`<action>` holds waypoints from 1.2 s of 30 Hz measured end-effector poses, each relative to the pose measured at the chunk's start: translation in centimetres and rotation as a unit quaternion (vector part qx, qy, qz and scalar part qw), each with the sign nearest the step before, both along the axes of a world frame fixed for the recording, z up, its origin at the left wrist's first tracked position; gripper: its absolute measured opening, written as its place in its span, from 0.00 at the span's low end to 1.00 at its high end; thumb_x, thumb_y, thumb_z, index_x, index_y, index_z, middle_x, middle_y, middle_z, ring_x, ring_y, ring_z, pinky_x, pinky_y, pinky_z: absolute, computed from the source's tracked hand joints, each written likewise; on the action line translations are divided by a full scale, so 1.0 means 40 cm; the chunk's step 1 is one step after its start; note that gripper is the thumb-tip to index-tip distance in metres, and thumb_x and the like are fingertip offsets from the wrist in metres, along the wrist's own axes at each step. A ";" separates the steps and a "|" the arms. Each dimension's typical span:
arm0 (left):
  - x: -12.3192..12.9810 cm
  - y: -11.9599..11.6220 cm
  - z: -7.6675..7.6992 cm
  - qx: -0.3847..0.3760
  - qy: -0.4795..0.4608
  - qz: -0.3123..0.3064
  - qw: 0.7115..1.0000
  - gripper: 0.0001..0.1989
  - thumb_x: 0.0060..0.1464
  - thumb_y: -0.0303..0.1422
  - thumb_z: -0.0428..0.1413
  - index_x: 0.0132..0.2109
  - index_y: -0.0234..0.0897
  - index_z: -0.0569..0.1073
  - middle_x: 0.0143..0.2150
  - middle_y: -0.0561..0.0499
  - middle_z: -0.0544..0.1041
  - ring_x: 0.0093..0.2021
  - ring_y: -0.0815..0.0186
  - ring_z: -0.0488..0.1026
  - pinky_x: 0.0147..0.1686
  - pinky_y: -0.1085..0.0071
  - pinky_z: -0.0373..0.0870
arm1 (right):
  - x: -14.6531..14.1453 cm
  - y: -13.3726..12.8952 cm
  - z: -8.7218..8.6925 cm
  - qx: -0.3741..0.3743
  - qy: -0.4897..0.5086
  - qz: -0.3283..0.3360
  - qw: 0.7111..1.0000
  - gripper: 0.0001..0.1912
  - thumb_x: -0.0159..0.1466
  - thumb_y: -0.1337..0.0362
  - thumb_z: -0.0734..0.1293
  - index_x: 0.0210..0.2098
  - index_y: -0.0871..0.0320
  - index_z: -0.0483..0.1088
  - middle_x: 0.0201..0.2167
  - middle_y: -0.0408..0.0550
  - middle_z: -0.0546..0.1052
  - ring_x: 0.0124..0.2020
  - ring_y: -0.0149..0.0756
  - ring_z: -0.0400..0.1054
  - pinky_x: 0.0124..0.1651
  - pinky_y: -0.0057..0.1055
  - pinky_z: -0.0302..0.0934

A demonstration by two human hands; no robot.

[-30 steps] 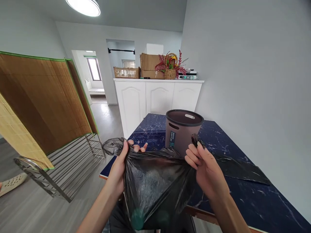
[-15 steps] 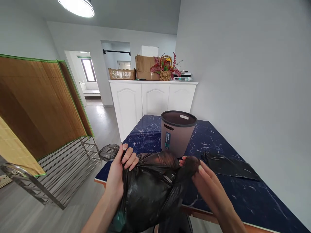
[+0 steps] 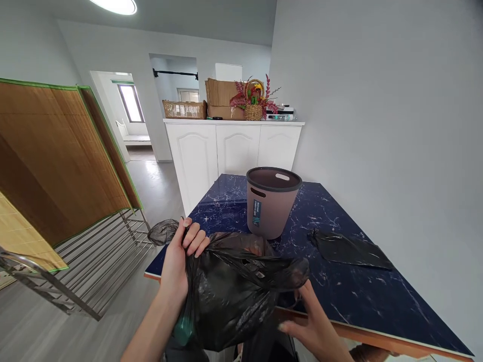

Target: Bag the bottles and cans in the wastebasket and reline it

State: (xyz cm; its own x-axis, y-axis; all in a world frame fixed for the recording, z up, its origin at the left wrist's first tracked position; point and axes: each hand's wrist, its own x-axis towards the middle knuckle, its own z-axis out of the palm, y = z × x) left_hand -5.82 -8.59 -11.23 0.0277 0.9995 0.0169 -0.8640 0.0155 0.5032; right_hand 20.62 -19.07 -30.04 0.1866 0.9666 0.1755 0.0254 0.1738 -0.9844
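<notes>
A full black plastic bag [image 3: 230, 301] hangs in front of the table's near edge, with something green showing through at its lower left. My left hand [image 3: 184, 251] is closed around the gathered bag at its upper left, and a loose tuft sticks out beyond the fist. Near the bag's right end is my right hand [image 3: 311, 322], its thumb and fingers apart and the fingertips partly behind the plastic. Just behind the bag, a mauve bin [image 3: 269, 213] with a dark rim stands upright on the blue marbled table [image 3: 332, 296].
A flat folded black bag [image 3: 350, 249] lies on the table's right side. At the left stands a metal rack [image 3: 98, 271] with a brown mat [image 3: 56, 161]. Boxes and a flower basket [image 3: 253, 111] sit on a white cabinet [image 3: 237, 146] behind.
My right hand has let go of the bag's right end and moved down, its fingers now spread. My left hand keeps its hold. The view has shifted slightly.
</notes>
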 end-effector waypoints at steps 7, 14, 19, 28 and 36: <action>-0.009 0.007 -0.012 0.020 0.025 0.002 0.999 0.23 0.79 0.30 0.41 0.32 0.35 0.67 0.19 0.62 0.54 0.13 0.77 0.53 0.15 0.79 0.55 | -0.128 0.112 0.135 0.079 -0.042 0.043 0.995 0.30 0.74 0.45 0.64 0.73 0.41 0.61 0.75 0.48 0.62 0.75 0.50 0.56 0.76 0.52 0.54; -0.027 0.002 -0.053 0.068 0.224 -0.027 0.972 0.21 0.62 0.45 0.67 0.34 0.36 0.69 0.20 0.65 0.53 0.17 0.77 0.44 0.17 0.79 0.54 | -0.130 0.139 0.242 0.047 0.141 0.137 0.979 0.24 0.74 0.39 0.62 0.52 0.45 0.81 0.59 0.49 0.79 0.67 0.49 0.67 0.74 0.51 0.57; -0.010 0.005 -0.090 0.120 0.386 -0.075 0.912 0.30 0.61 0.58 0.61 0.28 0.39 0.63 0.20 0.64 0.51 0.18 0.76 0.47 0.19 0.76 0.53 | -0.155 0.163 0.304 0.070 0.283 0.196 0.936 0.22 0.75 0.42 0.64 0.38 0.52 0.76 0.16 0.35 0.61 0.19 0.31 0.60 0.43 0.38 0.74; 0.023 -0.018 -0.108 0.143 0.514 -0.097 0.840 0.30 0.64 0.62 0.53 0.32 0.39 0.65 0.26 0.60 0.54 0.25 0.71 0.49 0.24 0.73 0.50 | -0.191 0.245 0.325 -0.047 0.175 0.238 0.954 0.25 0.67 0.39 0.57 0.27 0.52 0.55 0.24 0.35 0.49 0.21 0.27 0.37 0.21 0.25 0.36; 0.023 -0.027 -0.130 0.175 0.596 -0.068 0.781 0.25 0.70 0.56 0.48 0.34 0.40 0.64 0.30 0.55 0.61 0.31 0.66 0.59 0.34 0.70 0.63 | -0.197 0.232 0.324 -0.013 0.039 0.211 0.977 0.26 0.72 0.39 0.63 0.30 0.53 0.60 0.25 0.36 0.54 0.23 0.29 0.43 0.26 0.29 0.44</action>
